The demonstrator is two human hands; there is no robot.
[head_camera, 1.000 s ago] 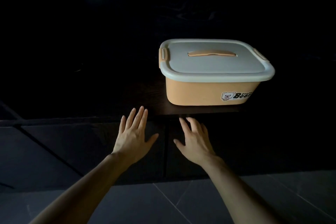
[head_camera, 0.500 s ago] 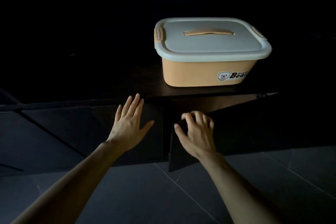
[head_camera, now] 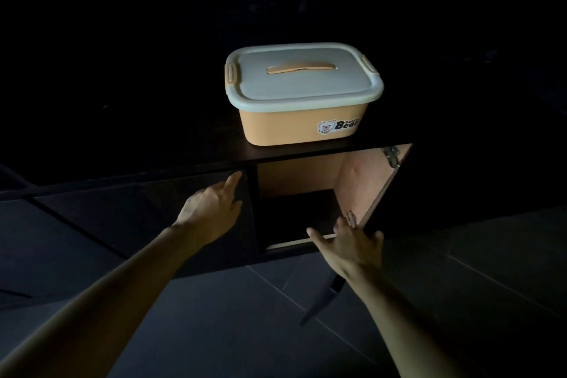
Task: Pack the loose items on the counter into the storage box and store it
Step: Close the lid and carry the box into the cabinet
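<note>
An orange storage box with a pale lid, lid closed, stands on the dark counter near its front edge. Below it a cabinet door stands swung open to the right, showing a dark compartment. My right hand is at the door's lower edge with fingers spread; whether it touches the door is unclear. My left hand rests flat with straight fingers on the closed door panel left of the opening. Both hands hold nothing.
The room is very dark. Grey floor tiles lie below the cabinet. The open door juts out toward me on the right. A hinge shows at the door's top.
The right cabinet door has swung from barely ajar to wide open, my right hand following it rightward. My left hand stayed on the left panel. The view moved closer.
</note>
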